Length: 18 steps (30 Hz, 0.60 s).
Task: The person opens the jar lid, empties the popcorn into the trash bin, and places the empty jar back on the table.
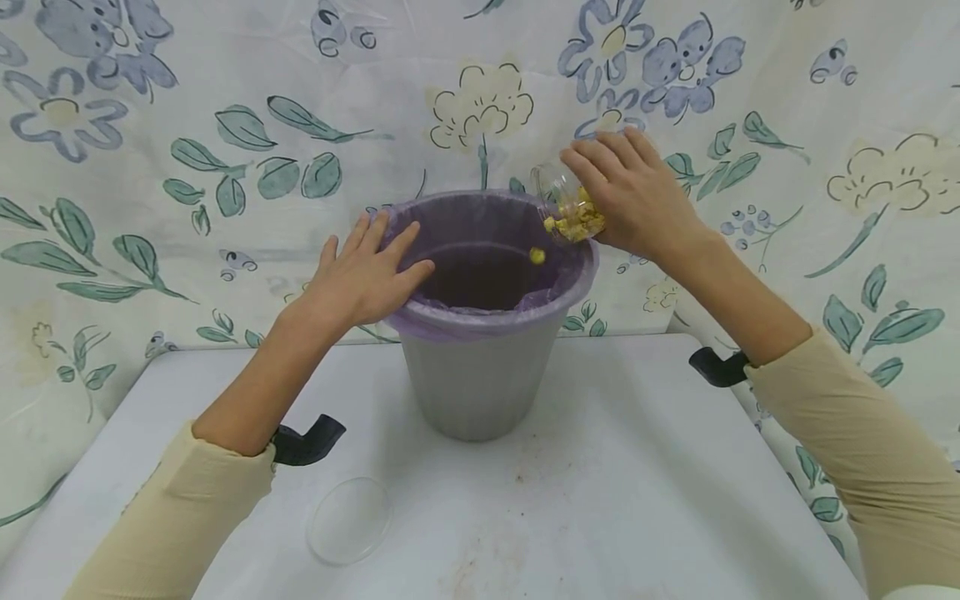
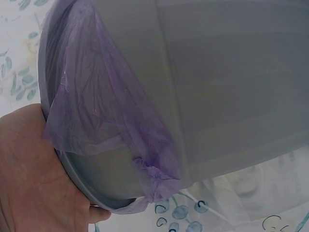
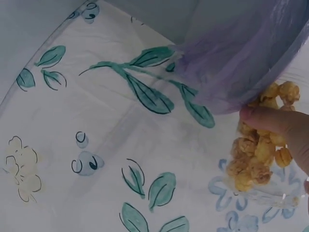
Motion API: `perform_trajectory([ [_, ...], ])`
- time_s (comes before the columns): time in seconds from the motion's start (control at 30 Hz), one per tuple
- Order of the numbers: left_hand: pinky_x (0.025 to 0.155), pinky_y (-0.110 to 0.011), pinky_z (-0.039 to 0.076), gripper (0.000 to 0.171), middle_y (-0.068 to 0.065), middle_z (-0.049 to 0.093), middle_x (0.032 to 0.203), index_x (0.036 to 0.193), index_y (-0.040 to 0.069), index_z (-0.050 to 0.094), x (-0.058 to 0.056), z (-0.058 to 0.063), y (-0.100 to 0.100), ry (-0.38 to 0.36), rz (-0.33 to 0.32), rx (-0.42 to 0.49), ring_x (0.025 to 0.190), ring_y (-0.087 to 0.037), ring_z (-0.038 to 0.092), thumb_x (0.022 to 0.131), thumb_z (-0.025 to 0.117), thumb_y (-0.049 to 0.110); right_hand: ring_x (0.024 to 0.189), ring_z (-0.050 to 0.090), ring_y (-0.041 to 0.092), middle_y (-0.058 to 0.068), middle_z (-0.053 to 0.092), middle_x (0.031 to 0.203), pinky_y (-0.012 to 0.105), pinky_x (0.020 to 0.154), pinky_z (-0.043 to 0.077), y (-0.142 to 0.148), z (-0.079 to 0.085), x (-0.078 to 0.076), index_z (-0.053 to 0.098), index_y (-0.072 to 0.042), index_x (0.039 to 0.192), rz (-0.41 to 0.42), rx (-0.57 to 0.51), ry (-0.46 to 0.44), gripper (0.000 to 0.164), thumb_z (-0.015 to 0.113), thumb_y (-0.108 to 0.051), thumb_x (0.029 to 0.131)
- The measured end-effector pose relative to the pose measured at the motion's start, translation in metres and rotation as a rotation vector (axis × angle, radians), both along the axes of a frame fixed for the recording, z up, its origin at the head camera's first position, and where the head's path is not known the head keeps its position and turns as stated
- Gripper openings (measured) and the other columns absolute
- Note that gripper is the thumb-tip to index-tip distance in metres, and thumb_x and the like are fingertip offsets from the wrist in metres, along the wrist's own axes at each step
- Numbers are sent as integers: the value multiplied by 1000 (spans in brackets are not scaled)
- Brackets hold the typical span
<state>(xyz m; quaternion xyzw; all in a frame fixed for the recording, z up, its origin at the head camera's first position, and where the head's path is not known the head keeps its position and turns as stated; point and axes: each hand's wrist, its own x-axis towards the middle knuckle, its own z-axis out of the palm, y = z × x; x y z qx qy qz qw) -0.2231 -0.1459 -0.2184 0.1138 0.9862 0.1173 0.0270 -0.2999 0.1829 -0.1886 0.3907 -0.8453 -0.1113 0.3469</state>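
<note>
A grey bin (image 1: 476, 387) stands on the white table, lined with a purple bag (image 1: 480, 208) folded over its rim. My left hand (image 1: 358, 279) rests on the left of the rim with fingers spread; the left wrist view shows its palm against the edge. At the right of the rim my right hand (image 1: 641, 196) grips a clear jar (image 1: 550, 179), tilted with its mouth over the bin. Yellow popcorn (image 1: 576, 218) lies inside the jar, and one loose piece (image 1: 537, 256) hangs in mid-air above the bin's opening. The bin's bottom is too dark to make out.
A clear round lid (image 1: 349, 522) lies flat on the table (image 1: 622, 500) at front left. Brownish crumbs and smears mark the tabletop before the bin. Floral cloth (image 1: 247, 75) hangs behind. Black mounts (image 1: 307, 442) stick out from both wrists.
</note>
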Motion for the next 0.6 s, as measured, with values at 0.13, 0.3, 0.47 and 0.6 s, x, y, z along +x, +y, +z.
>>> perform_trajectory([
  [0.13, 112, -64, -11, 73, -23, -7, 164, 161, 14, 10, 0, 0, -1, -1, -2, 0, 149, -40, -13, 104, 29, 55, 136, 37, 39, 19, 47, 144, 47, 119, 17, -4, -1, 2, 43, -3, 145, 2, 29, 27, 91, 92, -20, 70],
  [0.3, 113, -64, -10, 72, -23, -7, 164, 161, 14, 10, 0, 0, 0, -1, -2, 1, 149, -39, -13, 104, 29, 54, 137, 37, 39, 18, 50, 143, 46, 120, 14, -7, -2, 2, 44, -4, 144, 5, 34, 47, 79, 86, -10, 77],
  [0.47, 113, -64, -10, 72, -22, -7, 164, 161, 15, 10, 0, 0, 0, 2, -2, -1, 149, -39, -13, 104, 29, 54, 136, 39, 38, 18, 52, 141, 46, 119, 16, -7, -2, 1, 46, -3, 142, 3, 40, 64, 73, 83, -5, 79],
  [0.6, 113, -63, -10, 72, -22, -7, 164, 162, 15, 10, 0, 0, 1, 1, -1, -4, 149, -39, -13, 104, 29, 54, 135, 40, 38, 18, 52, 141, 45, 120, 15, -7, -1, 1, 46, -3, 142, -1, 53, 75, 70, 80, -3, 81],
])
